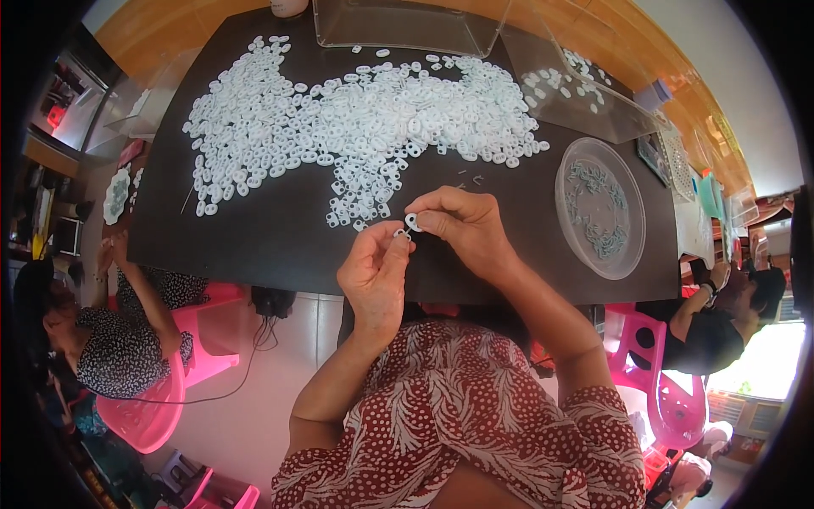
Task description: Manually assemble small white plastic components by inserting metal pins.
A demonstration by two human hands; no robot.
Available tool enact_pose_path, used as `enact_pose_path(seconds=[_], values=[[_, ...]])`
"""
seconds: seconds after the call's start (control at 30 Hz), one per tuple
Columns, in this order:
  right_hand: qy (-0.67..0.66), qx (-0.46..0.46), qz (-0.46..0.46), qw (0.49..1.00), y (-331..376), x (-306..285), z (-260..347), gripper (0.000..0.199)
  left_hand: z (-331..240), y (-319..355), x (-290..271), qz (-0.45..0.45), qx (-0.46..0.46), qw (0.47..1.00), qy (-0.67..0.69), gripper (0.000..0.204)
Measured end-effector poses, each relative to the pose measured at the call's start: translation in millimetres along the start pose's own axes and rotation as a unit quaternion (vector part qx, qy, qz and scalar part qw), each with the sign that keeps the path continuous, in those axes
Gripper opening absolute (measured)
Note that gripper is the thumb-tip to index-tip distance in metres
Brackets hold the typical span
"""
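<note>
My left hand (376,280) pinches a small white oval plastic piece with holes (403,235) between thumb and fingertips. Close beside it, my right hand (471,227) grips a similar white plastic piece (413,222) at its fingertips. The two pieces nearly meet over the table's near part; a thin dark bit shows between them, too small to name. Just beyond my hands spreads a large heap of the same white pieces (381,110), with a tongue of it reaching toward my left hand. A few small grey pins (477,180) lie on the table past my right hand.
A round clear plastic tray (632,246) holding small grey-green pins (606,242) sits on the dark table (254,242) at right. Clear boxes (407,40) stand at the back. People sit at both sides on pink chairs (208,343). A black cable (246,373) crosses the floor.
</note>
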State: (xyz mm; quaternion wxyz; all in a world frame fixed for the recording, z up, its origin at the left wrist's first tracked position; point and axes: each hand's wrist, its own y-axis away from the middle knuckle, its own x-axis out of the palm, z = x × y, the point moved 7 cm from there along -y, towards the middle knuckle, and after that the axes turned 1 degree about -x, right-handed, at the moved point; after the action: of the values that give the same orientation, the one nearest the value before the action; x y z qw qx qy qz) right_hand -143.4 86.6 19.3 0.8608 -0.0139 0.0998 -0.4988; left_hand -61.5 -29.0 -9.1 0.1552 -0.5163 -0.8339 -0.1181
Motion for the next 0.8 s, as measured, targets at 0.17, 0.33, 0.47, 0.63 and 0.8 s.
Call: enact_pose_path(seconds=[0.17,0.33,0.47,0.63,0.8], values=[[0.027,-0.016,0.002,1.0,1.9,1.6,1.6,0.012,1.9,0.1,0.3,0.003,-0.009,1.0,-0.013,0.016],[0.068,-0.02,-0.007,0.997,4.5,0.7,5.0,0.011,2.7,0.8,0.9,0.007,0.006,1.0,-0.014,0.021],[0.053,-0.013,-0.03,0.998,6.0,2.4,4.7,0.011,1.9,0.6,-1.2,0.013,0.012,0.999,-0.044,0.022],[0.024,0.013,-0.029,0.999,8.2,3.9,2.1,0.01,1.0,0.4,2.2,0.015,0.017,0.999,-0.023,0.023],[0.035,0.002,-0.035,0.999,8.9,4.3,3.7,0.009,1.2,-0.9,5.3,0.018,0.013,1.0,0.007,0.026]])
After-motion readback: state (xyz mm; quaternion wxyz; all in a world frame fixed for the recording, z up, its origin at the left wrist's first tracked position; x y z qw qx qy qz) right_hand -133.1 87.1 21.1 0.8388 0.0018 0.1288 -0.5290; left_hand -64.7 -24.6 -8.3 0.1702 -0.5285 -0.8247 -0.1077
